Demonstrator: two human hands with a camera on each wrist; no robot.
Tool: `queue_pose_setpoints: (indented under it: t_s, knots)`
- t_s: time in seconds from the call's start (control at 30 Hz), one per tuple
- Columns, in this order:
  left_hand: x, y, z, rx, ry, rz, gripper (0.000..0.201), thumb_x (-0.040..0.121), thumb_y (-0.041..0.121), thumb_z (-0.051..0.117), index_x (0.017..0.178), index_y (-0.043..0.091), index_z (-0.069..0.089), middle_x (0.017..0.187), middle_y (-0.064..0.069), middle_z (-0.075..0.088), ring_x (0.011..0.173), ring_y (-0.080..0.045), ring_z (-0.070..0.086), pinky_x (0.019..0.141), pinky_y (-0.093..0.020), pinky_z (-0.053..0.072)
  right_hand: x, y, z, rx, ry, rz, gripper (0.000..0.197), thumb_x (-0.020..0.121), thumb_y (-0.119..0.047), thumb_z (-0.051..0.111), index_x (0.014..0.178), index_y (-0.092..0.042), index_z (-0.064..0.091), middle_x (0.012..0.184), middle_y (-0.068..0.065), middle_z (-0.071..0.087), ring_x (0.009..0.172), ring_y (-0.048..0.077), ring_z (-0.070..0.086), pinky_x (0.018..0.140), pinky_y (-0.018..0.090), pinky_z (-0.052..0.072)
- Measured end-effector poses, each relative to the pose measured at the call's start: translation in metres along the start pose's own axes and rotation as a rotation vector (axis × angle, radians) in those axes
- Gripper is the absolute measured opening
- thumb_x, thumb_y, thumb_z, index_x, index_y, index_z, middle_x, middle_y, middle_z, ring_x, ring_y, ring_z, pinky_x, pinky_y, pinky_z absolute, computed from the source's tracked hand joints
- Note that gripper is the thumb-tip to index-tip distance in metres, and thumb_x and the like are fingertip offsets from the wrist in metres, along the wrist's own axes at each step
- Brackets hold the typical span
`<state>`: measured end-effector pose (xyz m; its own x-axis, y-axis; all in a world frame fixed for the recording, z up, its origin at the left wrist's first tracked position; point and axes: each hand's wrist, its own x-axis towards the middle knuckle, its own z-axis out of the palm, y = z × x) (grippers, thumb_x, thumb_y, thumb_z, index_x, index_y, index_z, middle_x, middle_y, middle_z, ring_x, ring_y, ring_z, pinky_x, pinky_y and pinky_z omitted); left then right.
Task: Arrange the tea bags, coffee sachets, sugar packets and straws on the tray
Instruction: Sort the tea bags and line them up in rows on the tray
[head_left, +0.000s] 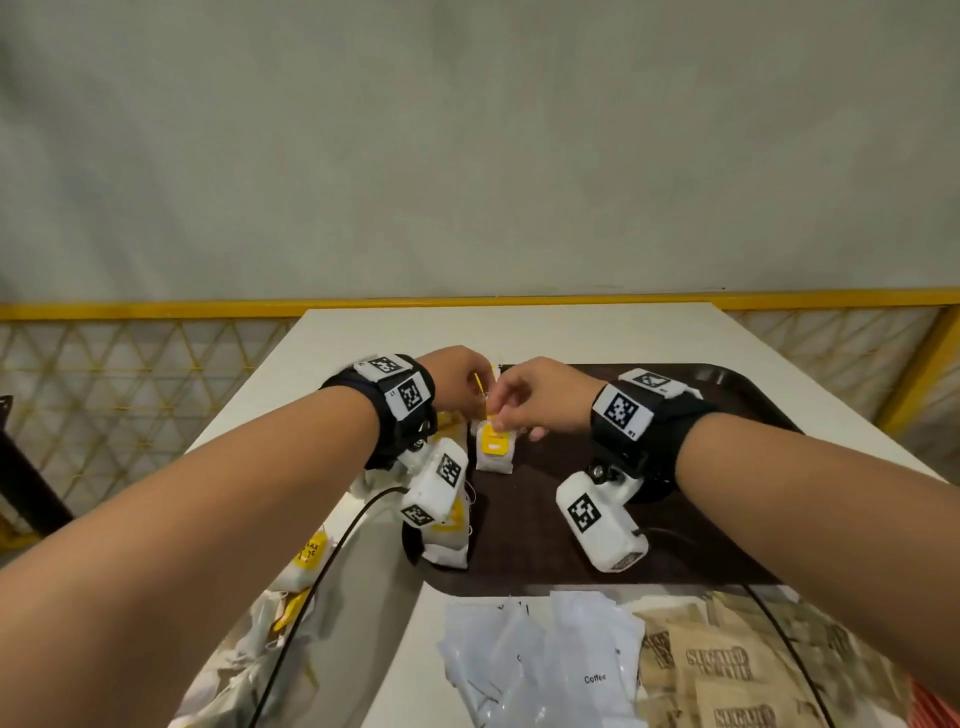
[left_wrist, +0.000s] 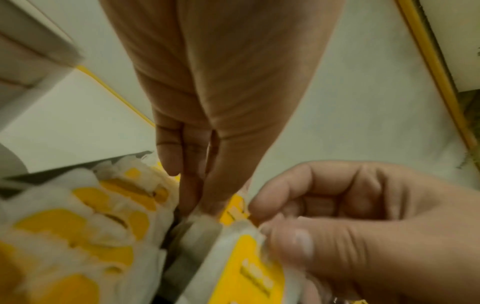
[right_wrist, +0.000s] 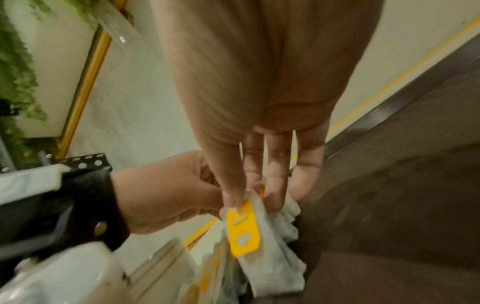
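A dark brown tray (head_left: 545, 551) lies on the white table. Over its far left part my right hand (head_left: 501, 422) pinches the top of a white tea bag (head_left: 494, 448) with a yellow tag; the same tea bag (right_wrist: 262, 257) hangs from my right hand (right_wrist: 249, 202) in the right wrist view. My left hand (head_left: 480, 397) meets it from the left, and its thumb and finger (left_wrist: 189, 191) pinch the top of the same bunch of tea bags (left_wrist: 233, 267). More tea bags (head_left: 448, 540) stand in a row along the tray's left edge, partly hidden by the wrist camera.
Loose tea bags (head_left: 307, 564) lie on the table left of the tray. White coffee sachets (head_left: 545, 665) and brown sugar packets (head_left: 727, 670) are piled at the near edge. A yellow mesh fence (head_left: 130, 374) stands behind the table. Black cables (head_left: 332, 561) trail from both wrists.
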<state>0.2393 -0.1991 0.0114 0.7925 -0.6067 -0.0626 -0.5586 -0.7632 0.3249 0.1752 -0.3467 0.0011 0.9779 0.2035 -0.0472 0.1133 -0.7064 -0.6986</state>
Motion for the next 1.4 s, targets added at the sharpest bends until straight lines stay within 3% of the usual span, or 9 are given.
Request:
queue_pose_setpoints:
  t_s: [0.13,0.2,0.4,0.5,0.63,0.93,1.13,1.23,1.4]
  knots:
    - [0.005,-0.01,-0.006,-0.025,-0.021,-0.029,0.025,0.082,0.006,0.067,0.106,0.012,0.069,0.086,0.003,0.063,0.07,-0.007,0.055,0.065,-0.016,0.045,0.002,0.01,-0.015,0.185,0.186,0.097,0.009,0.089,-0.002,0.062,0.083,-0.009,0.063,0.077,0.008,0.065,0.063,0.014,0.063,0.063,0.026,0.056]
    - [0.007,-0.015,-0.007,-0.056,-0.012,-0.066,0.022,0.084,0.006,0.065,0.105,0.011,0.07,0.088,0.0,0.068,0.072,-0.008,0.059,0.076,-0.023,0.05,-0.001,0.016,-0.016,0.205,0.142,0.168,0.004,0.089,-0.001,0.063,0.09,-0.005,0.063,0.077,0.008,0.066,0.067,0.015,0.066,0.068,0.028,0.058]
    - [0.011,-0.017,-0.002,-0.068,0.032,-0.102,0.019,0.086,0.015,0.067,0.104,0.012,0.072,0.1,-0.005,0.072,0.078,-0.011,0.06,0.071,-0.019,0.047,0.002,0.02,0.002,0.201,0.078,0.224,0.019,0.086,0.006,0.063,0.103,-0.001,0.062,0.089,0.013,0.066,0.076,0.017,0.066,0.07,0.026,0.058]
    - [0.014,-0.015,-0.001,-0.056,0.046,-0.111,0.018,0.084,0.015,0.07,0.102,0.013,0.073,0.1,-0.003,0.071,0.082,-0.01,0.058,0.068,-0.019,0.046,0.011,0.017,0.007,0.185,0.118,0.232,0.02,0.082,0.01,0.063,0.09,-0.008,0.062,0.088,0.009,0.063,0.077,0.018,0.064,0.071,0.028,0.059]
    - [0.021,-0.013,-0.001,-0.021,0.083,-0.122,0.016,0.084,0.014,0.07,0.1,0.014,0.073,0.104,-0.002,0.07,0.088,-0.013,0.059,0.082,-0.027,0.048,0.018,0.016,0.011,0.147,0.12,0.22,0.023,0.079,0.007,0.069,0.078,-0.014,0.06,0.083,0.006,0.063,0.084,0.026,0.067,0.082,0.04,0.058]
    - [0.036,-0.01,-0.002,0.048,0.101,-0.145,0.017,0.084,0.014,0.069,0.101,0.016,0.071,0.11,-0.002,0.064,0.102,-0.02,0.06,0.079,-0.026,0.046,0.025,0.017,0.016,0.339,0.107,0.305,0.03,0.089,0.013,0.053,0.073,-0.012,0.051,0.07,0.007,0.056,0.064,0.012,0.057,0.056,0.018,0.052]
    - [0.029,-0.012,-0.016,0.031,0.057,-0.147,0.014,0.083,0.019,0.071,0.094,0.011,0.073,0.103,-0.004,0.07,0.087,-0.013,0.057,0.075,-0.025,0.044,0.018,0.016,0.007,0.369,0.042,0.323,0.014,0.092,0.012,0.051,0.097,0.0,0.056,0.078,0.002,0.057,0.075,0.013,0.06,0.062,0.017,0.053]
    - [0.025,-0.01,-0.021,0.048,0.0,-0.147,0.02,0.082,0.021,0.072,0.098,0.009,0.074,0.103,-0.004,0.071,0.086,-0.012,0.056,0.073,-0.023,0.042,0.017,0.014,0.007,0.421,0.113,0.327,0.019,0.09,0.014,0.05,0.099,-0.001,0.057,0.082,0.009,0.059,0.071,0.016,0.059,0.053,0.021,0.054]
    - [0.024,-0.004,-0.01,0.124,-0.081,-0.177,0.031,0.083,0.028,0.072,0.105,0.007,0.072,0.109,-0.007,0.069,0.095,-0.018,0.061,0.084,-0.029,0.048,0.016,0.011,0.011,0.365,0.14,0.327,0.025,0.087,0.014,0.055,0.106,0.002,0.063,0.084,0.009,0.062,0.074,0.017,0.061,0.077,0.033,0.056]
